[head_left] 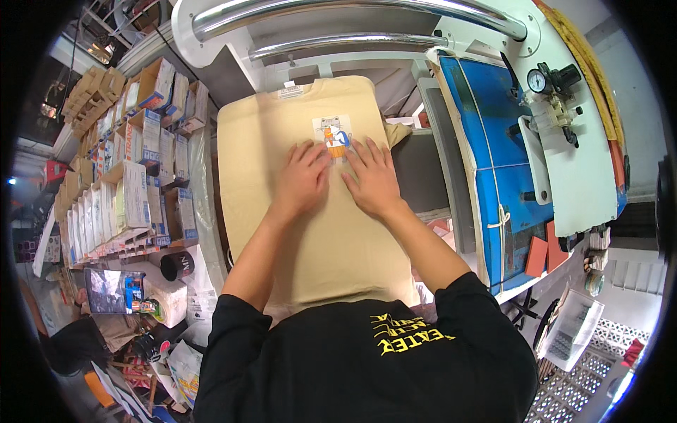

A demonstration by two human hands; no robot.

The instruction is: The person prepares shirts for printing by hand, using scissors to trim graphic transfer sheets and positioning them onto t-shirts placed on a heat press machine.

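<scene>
A beige T-shirt (310, 240) lies spread over a flat platen in front of me, its neckline at the far end. On its chest is a small cartoon-cat transfer print (334, 135) in white, blue and orange. My left hand (303, 180) rests flat with fingers stretched out, the fingertips by the lower left of the print. From the other side my right hand (374, 176) lies flat too, fingers spread, its tips at the print's lower right edge. Neither hand grips anything that I can see.
Chrome bars (360, 17) of a press machine cross beyond the shirt. To the right stand a blue panel tied with cord (493, 162) and a pressure gauge (537, 81). Cardboard boxes (134, 141) fill the left shelves, with a black mug (176, 266) and a screen (109, 290) below.
</scene>
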